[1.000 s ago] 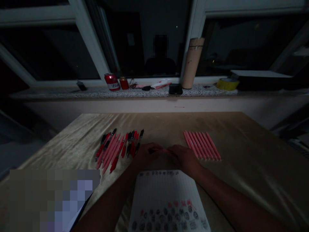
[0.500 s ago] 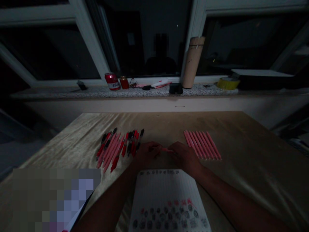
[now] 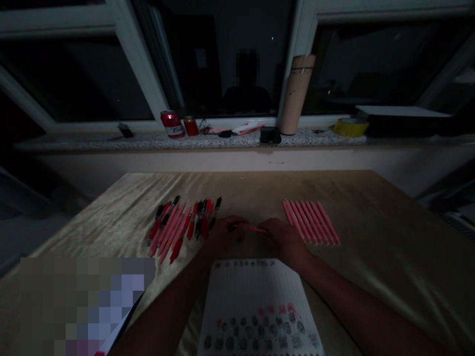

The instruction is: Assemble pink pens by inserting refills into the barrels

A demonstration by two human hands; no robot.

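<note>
A pink pen point(image 3: 256, 229) spans the gap between my two hands above the table. My left hand point(image 3: 227, 232) is closed on its left end, and my right hand point(image 3: 284, 238) grips the right end; both ends are hidden by the fingers. Left of my left hand lies a loose group of pink pens point(image 3: 171, 230), with red and black pens point(image 3: 203, 220) among and beside them. Just right of my right hand, several pink pens point(image 3: 313, 222) lie side by side in a slanted row. A lined notepad point(image 3: 245, 287) with dark and red marks is between my forearms.
A gold-brown cloth covers the table point(image 3: 371, 287). On the windowsill behind stand a red can point(image 3: 172, 124), a small red jar point(image 3: 191, 126), a black box point(image 3: 270, 135), a tall tan tube point(image 3: 298, 94) and a yellow tape roll point(image 3: 351, 127). The lower left is blurred out.
Almost nothing differs. Both hands keep hold of the pink pen at the same spot, with only slight finger movement.
</note>
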